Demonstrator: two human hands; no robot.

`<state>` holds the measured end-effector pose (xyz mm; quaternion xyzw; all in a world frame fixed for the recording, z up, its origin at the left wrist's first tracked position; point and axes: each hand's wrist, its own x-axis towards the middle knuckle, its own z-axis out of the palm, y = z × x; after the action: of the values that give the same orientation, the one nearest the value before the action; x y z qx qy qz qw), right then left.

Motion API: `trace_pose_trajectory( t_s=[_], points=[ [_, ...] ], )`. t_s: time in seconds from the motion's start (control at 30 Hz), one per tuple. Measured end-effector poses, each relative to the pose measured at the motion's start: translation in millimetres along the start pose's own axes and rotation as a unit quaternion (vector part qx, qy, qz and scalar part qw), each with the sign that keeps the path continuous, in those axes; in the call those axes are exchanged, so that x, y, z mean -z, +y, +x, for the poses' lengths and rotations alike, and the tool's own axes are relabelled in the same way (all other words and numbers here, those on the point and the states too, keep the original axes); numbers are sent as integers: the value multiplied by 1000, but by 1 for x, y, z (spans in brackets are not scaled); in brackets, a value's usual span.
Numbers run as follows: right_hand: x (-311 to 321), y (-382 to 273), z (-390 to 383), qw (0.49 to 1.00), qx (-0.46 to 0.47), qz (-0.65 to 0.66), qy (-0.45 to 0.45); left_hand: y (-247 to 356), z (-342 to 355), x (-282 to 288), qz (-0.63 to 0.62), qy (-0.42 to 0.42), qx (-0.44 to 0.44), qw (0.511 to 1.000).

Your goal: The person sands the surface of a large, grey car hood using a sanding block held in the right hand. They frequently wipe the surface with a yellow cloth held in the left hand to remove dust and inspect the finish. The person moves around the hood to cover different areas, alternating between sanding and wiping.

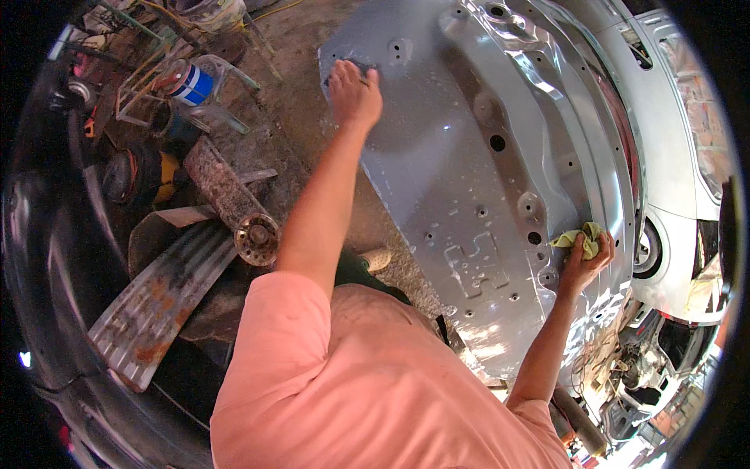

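A large silver-grey car body panel (426,168), with ridges, round holes and water drops on its surface, lies in front of me. At its far left corner, my left hand (355,94) presses down with bent fingers. Something dark shows at the fingertips, but I cannot make out what it is. Near the right edge of the panel, my right hand (586,264) grips a crumpled yellow-green cloth (580,241) against the metal. Both arms are spread wide apart.
To my left stand a metal frame with a blue-and-white can (192,84), a rusty metal part with a round flange (256,239) and a ribbed rusty sheet (168,301). A dark car body (55,273) curves along the left; a white car (676,262) stands at the right.
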<state>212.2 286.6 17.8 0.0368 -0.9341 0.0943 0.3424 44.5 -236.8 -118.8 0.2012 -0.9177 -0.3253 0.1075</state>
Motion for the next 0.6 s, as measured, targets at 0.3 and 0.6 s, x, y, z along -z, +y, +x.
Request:
trace_pose_trajectory(
  t_s=[0.3,0.6],
  points=[
    [3,1,-7,1000,-23,-15,-5,90,-138,-36,-25,-27,-251,967],
    [-1,-5,-5,998,-64,-17,-8,153,-196,-57,-58,-42,-247,966]
  ],
)
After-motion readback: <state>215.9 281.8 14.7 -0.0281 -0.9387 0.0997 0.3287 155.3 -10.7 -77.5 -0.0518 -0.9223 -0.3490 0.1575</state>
